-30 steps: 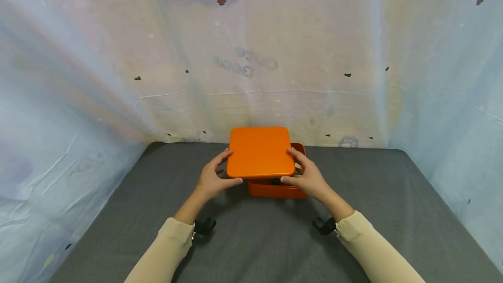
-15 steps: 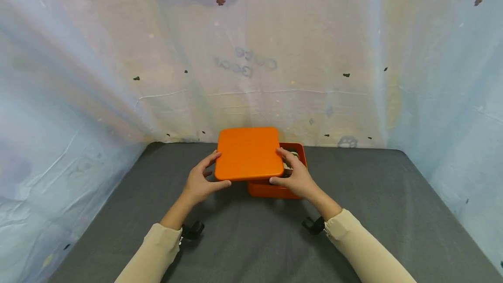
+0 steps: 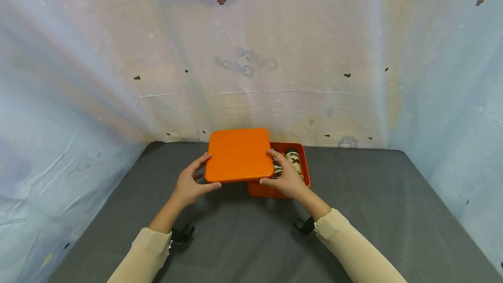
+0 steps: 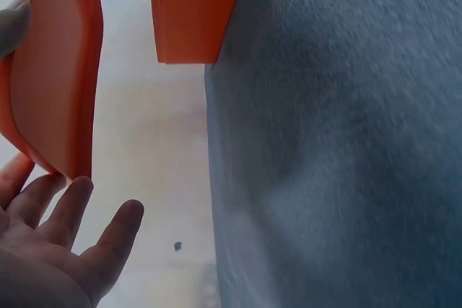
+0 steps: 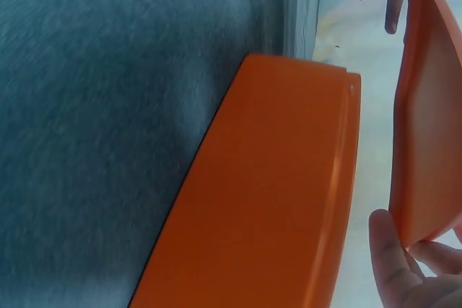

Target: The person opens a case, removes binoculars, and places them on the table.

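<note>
An orange lid (image 3: 239, 154) is held up level by both hands, above and left of the orange box (image 3: 267, 190) it partly hides. My left hand (image 3: 189, 185) grips the lid's left edge, thumb at the front corner and fingertips along the side. At the opposite edge, my right hand (image 3: 287, 177) holds the lid the same way. Inside the box lie camouflage-patterned cylinders with dark ends, one of them a camouflage cylinder (image 3: 293, 157) at the right; the lid and right hand cover the rest. In the right wrist view, the lid (image 5: 429, 120) is apart from the box (image 5: 253, 192).
A dark grey cloth-covered table (image 3: 251, 239) lies under the box. Behind it hangs a pale patterned curtain (image 3: 298, 56), which also runs along both sides. Black wrist mounts sit on both forearms.
Both hands have carried the lid leftward, off the box. More of the box's right side and the camouflage cylinders have come into view. The box stays in place.
</note>
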The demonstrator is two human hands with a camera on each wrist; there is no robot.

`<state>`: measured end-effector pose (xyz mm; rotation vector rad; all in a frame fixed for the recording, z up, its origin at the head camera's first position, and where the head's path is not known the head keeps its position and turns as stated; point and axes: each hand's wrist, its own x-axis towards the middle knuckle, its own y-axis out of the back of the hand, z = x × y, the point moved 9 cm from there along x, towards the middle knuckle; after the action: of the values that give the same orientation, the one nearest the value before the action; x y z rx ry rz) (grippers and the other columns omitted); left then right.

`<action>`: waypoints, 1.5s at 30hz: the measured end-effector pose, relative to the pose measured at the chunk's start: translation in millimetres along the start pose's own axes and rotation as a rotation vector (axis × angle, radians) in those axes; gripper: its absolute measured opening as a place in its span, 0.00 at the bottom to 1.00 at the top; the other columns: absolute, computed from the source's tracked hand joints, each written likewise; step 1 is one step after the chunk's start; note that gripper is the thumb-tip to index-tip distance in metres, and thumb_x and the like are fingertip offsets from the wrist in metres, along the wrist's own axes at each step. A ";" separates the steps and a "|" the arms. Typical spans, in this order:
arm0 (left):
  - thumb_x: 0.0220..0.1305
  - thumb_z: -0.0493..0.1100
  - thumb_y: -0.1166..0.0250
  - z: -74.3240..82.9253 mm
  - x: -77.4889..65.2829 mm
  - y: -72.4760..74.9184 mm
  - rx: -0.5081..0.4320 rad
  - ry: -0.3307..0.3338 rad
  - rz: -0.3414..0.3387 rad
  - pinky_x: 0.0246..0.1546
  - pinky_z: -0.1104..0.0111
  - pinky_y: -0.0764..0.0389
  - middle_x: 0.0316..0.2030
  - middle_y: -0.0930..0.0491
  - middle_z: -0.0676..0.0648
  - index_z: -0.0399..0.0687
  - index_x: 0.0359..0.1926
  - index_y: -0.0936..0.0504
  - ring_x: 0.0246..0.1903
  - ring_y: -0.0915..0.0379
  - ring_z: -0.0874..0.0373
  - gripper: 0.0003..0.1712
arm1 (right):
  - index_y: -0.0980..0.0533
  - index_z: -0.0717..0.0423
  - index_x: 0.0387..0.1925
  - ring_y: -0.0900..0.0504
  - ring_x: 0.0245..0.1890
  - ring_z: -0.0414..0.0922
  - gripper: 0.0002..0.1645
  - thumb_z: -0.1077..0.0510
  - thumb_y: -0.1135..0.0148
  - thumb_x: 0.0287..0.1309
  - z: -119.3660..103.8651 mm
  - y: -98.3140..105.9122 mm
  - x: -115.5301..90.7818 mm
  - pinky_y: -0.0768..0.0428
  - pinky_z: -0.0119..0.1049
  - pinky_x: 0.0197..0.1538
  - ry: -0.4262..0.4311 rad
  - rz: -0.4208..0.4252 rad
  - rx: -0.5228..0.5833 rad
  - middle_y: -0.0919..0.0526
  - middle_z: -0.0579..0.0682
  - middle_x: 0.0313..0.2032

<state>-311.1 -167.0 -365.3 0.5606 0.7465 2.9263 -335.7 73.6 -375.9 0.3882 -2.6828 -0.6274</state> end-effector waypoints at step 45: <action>0.41 0.46 0.29 -59.8 -24.5 63.0 0.103 0.030 -0.006 0.46 0.77 0.28 0.64 0.44 0.49 0.54 0.63 0.41 0.57 0.40 0.52 0.46 | 0.43 0.50 0.62 0.29 0.53 0.44 0.45 0.56 0.32 0.41 -19.8 -81.1 22.6 0.24 0.37 0.47 0.008 -0.118 0.031 0.37 0.46 0.61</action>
<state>-308.8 -253.2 -392.3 0.5229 0.9048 2.9097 -333.4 -11.5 -391.1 0.5591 -2.6799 -0.6166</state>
